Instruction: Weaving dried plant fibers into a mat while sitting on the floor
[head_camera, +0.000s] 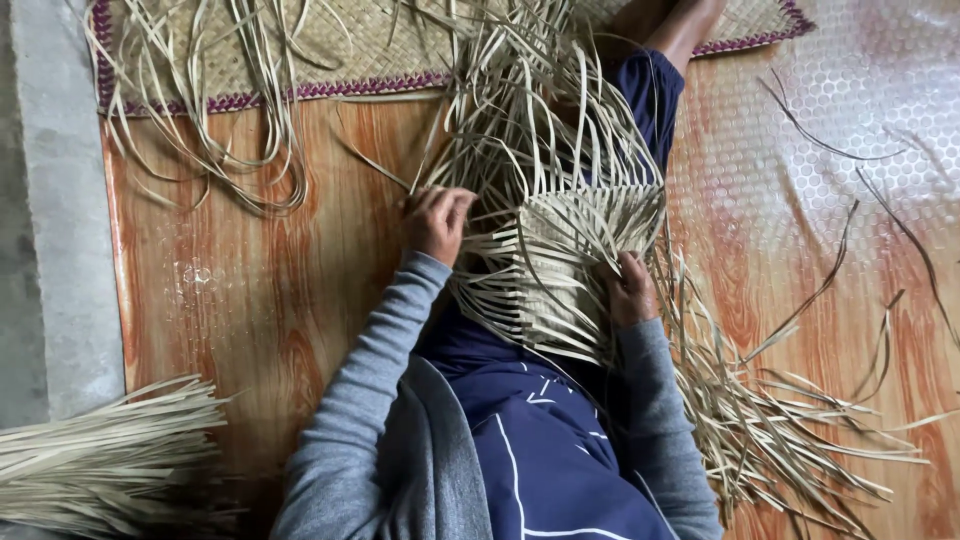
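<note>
A partly woven piece of pale straw strips (560, 262) rests on my lap, its loose ends fanning out on all sides. My left hand (436, 220) pinches a few strips at the weave's upper left corner. My right hand (630, 290) presses on the weave's right edge, fingers closed around strips there. Grey sleeves cover both arms, and dark blue cloth with white lines (545, 440) covers my legs.
A woven mat with a purple border (300, 50) lies at the top, loose strips (210, 140) scattered over it. A bundle of straight strips (100, 460) lies at bottom left. More strips (790, 430) trail right over the wood-pattern floor sheet (250, 300). A grey concrete edge (50, 200) runs down the left.
</note>
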